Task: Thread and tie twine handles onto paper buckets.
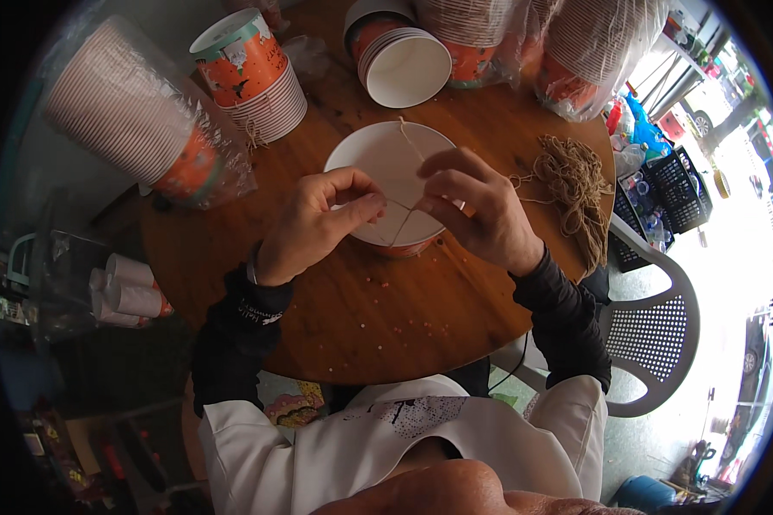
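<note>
A paper bucket (365, 146) with a white inside and an orange outer wall stands upright on the round wooden table in front of me. A thin tan string (413, 146) passes over its far rim and crosses the opening in a loop. Left of the opening, my left hand (322, 221) is closed, pinching the string between thumb and forefinger. My right hand (481, 206) pinches another part of the same string above the bucket's right side. Between the two hands the strands cross. Part of the bucket's rim is hidden behind my fingers.
Loose tan twine (571, 193) lies heaped at the table's right edge. Stacked orange-and-white buckets (262, 94) stand at the back left, beside a plastic-wrapped stack (116, 112). More stacks (404, 69) line the far side. A grey plastic chair (653, 339) is at the right.
</note>
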The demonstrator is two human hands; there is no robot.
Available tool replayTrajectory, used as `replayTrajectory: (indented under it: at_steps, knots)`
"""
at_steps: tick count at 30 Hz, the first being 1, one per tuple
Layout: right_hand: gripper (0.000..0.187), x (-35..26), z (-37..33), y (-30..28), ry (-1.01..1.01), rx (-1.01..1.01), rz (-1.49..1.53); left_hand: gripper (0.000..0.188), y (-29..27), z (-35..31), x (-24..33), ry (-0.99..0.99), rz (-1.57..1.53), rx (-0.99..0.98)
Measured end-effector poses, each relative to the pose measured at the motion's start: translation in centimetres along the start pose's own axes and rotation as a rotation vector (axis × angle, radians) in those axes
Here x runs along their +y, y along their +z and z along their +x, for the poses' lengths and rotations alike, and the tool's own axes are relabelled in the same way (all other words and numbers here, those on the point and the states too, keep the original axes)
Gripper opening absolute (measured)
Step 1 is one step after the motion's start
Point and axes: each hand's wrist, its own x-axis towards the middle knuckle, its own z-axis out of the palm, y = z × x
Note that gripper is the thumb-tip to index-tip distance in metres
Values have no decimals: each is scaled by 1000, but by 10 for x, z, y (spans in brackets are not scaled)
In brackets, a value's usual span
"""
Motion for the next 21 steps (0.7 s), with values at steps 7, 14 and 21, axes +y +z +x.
replayTrajectory:
  at_steps: [7,14,21]
  knots:
    - [11,-18,17,6,-80,-26,-6,15,12,6,4,-22,-219,15]
    - [11,-14,23,5,122,-4,142,14,6,-2,-1,17,-124,103]
    - [7,-13,19,19,-6,-47,31,15,11,-9,3,-37,-354,108]
